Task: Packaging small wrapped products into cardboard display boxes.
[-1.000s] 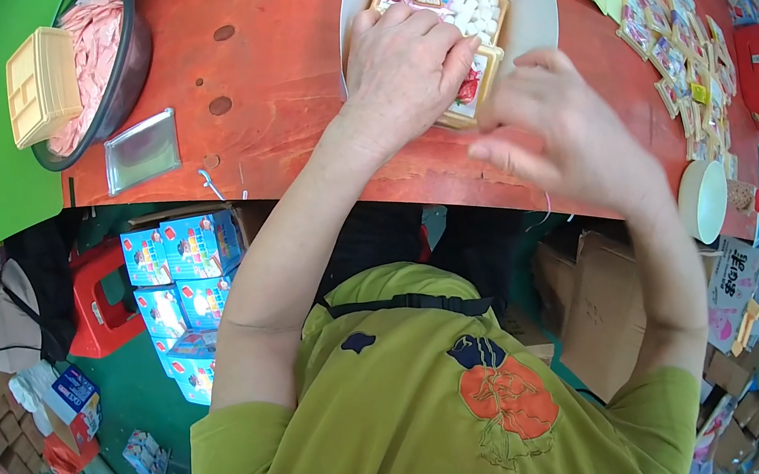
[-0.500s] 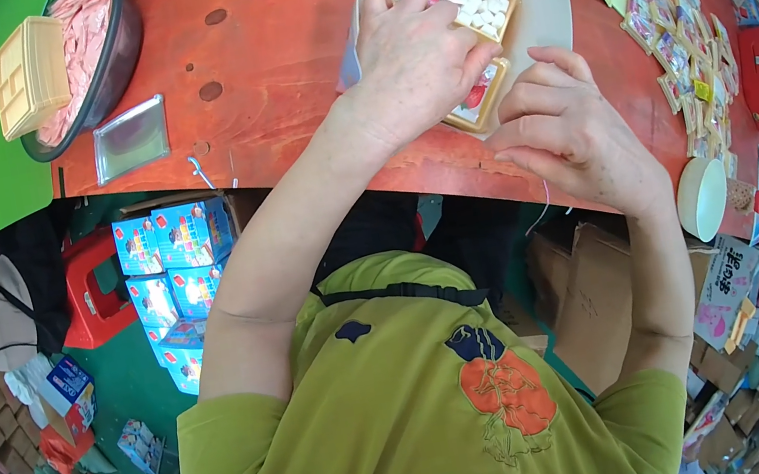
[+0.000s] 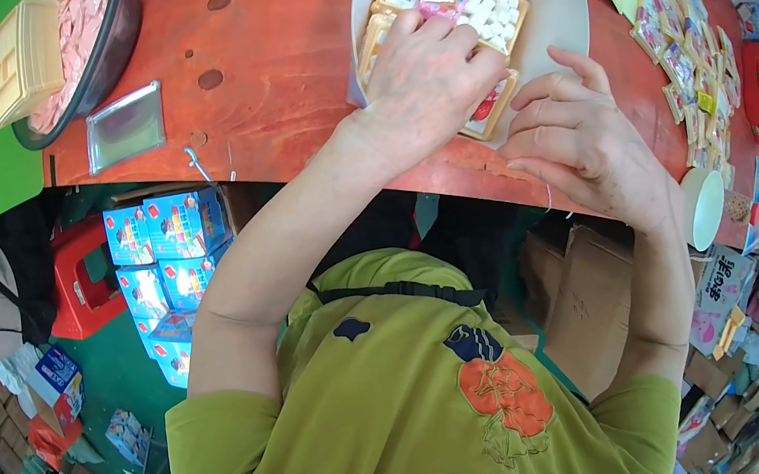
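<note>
The filled tray (image 3: 520, 26) lies on a white curved sheet (image 3: 560, 22), close to the table's (image 3: 271, 83) near edge. The left hand (image 3: 436, 85) covers its lower part, fingertips hidden, so I cannot tell whether it grips. Its wrist dragging across could tip the loose white pieces (image 3: 494, 12) out. The right hand (image 3: 574, 132), loosely curled and apparently empty, hangs beside that edge; a sweep rightward might knock the packet pile (image 3: 687, 71). Leftward, bare tabletop reaches the clear case (image 3: 127, 127).
</note>
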`<state>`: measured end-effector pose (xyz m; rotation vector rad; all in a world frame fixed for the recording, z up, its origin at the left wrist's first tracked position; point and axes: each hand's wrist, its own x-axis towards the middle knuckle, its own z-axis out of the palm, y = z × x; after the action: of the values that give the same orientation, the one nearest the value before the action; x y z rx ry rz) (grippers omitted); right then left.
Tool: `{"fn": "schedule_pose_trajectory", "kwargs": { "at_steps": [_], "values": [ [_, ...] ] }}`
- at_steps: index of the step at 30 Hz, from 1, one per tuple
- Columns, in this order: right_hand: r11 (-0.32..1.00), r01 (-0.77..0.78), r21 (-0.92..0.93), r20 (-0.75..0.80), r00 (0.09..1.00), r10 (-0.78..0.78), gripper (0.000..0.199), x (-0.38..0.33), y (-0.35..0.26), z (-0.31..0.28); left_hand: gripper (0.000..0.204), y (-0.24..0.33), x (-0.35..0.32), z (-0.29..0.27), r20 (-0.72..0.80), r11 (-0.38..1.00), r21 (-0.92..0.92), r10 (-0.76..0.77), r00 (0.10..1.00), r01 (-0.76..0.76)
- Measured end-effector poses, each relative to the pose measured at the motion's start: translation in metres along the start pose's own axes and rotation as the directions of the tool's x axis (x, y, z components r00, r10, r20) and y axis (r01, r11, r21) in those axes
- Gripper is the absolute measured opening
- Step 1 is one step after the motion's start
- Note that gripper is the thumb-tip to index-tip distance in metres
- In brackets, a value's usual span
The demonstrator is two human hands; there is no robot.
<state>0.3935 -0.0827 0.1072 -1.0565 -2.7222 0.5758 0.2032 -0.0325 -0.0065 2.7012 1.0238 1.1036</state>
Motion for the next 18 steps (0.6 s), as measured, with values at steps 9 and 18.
{"fn": "schedule_pose_trajectory", "kwargs": {
  "at_steps": [9, 18],
  "values": [
    [0.99, -0.124, 0.067, 0.067, 0.991, 0.119, 0.011, 0.006, -0.002, -0.021, 0.005, 0.003, 0.01, -0.008, 0.065, 0.992, -0.067, -0.102, 0.993, 0.106],
    [0.958, -0.287, -0.004, -0.05, 0.957, 0.286, 0.018, 0.039, 0.005, -0.023, 0.016, 0.022, -0.003, -0.002, -0.167, 0.998, -0.016, -0.059, 0.984, 0.057]
  ]
}}
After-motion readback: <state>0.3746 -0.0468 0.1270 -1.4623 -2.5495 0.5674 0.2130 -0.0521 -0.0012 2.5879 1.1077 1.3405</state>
